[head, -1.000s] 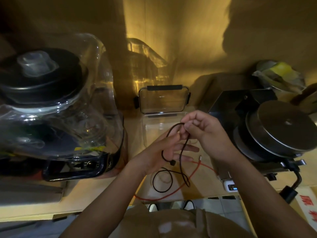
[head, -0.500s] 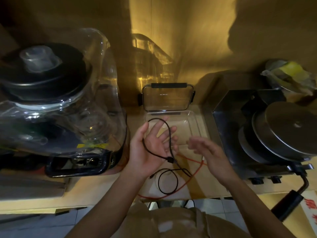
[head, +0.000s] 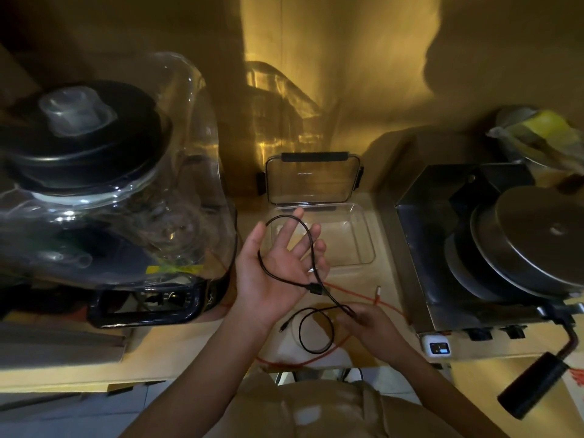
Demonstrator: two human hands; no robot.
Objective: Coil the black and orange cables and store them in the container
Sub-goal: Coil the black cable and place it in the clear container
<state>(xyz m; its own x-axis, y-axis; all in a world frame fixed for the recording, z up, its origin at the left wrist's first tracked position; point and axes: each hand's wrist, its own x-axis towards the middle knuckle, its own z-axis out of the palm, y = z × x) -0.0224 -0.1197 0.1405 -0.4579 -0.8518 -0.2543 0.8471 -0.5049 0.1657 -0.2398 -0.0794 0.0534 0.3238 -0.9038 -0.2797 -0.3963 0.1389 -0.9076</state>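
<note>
No text can be read with certainty. The small white device (head: 437, 346) at the near right of the worktop (head: 189, 349) has a lit blue screen, but its marks are too small to read.

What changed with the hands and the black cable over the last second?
The right hand let go of the black cable near the left hand's fingers, dropped toward the counter edge and now pinches a lower stretch of it. The left hand opened flat, the loop draped across it. The orange cable and open container stayed put.
</note>
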